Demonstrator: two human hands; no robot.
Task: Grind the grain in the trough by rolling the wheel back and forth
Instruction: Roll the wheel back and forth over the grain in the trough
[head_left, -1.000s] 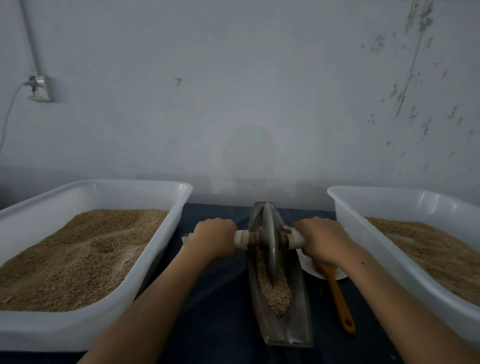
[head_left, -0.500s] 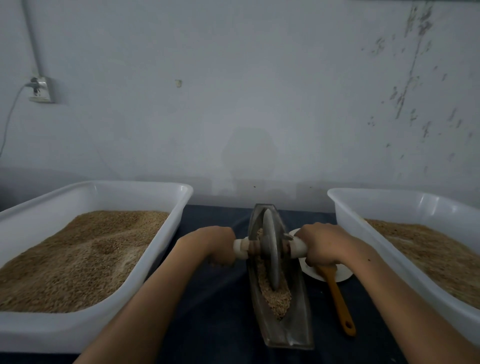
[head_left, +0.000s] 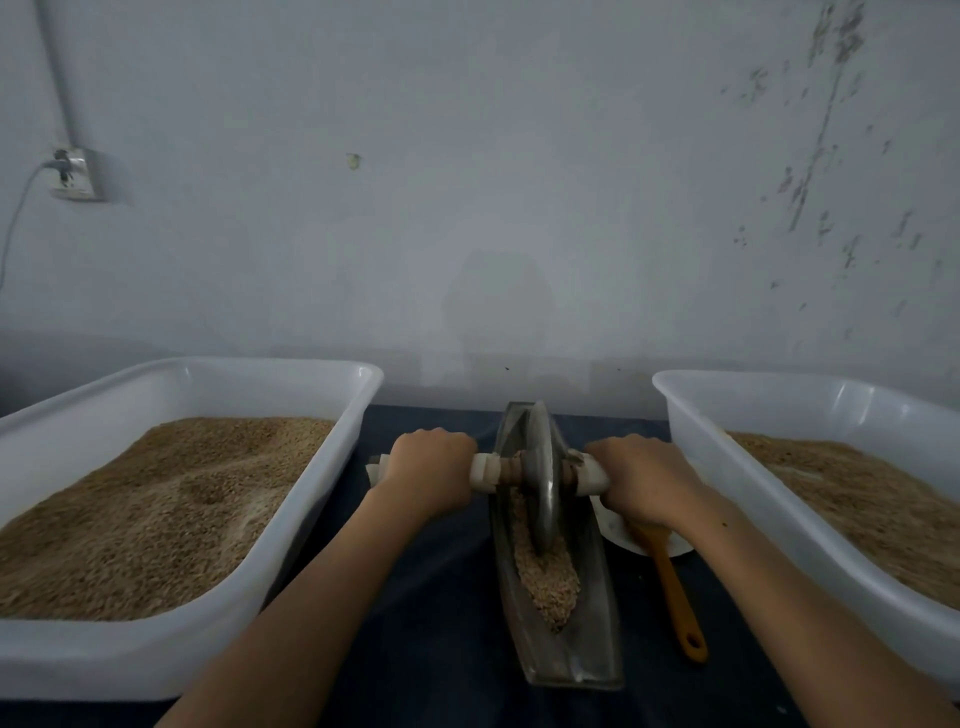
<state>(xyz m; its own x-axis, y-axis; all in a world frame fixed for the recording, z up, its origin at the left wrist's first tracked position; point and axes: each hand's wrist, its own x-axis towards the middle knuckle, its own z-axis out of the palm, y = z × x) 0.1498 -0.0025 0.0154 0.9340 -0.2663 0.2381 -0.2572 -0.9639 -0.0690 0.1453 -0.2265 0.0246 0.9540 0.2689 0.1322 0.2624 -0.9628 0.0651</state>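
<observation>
Wheel (head_left: 540, 478) upright in trough (head_left: 597, 613) grain (head_left: 548, 582); both hands grip axle handles.

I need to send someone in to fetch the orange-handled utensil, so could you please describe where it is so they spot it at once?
Start at the long grey metal trough on the dark cloth between two white plastic tubs of grain. Just to its right, before the right-hand white tub, lies the orange-handled utensil, its head on a small white dish under the person's right hand. It is the only orange thing there.

both hands, left hand (head_left: 428, 475) and right hand (head_left: 641, 480), grip the wheel (head_left: 540, 478) axle over the grain-filled trough (head_left: 597, 613).
</observation>
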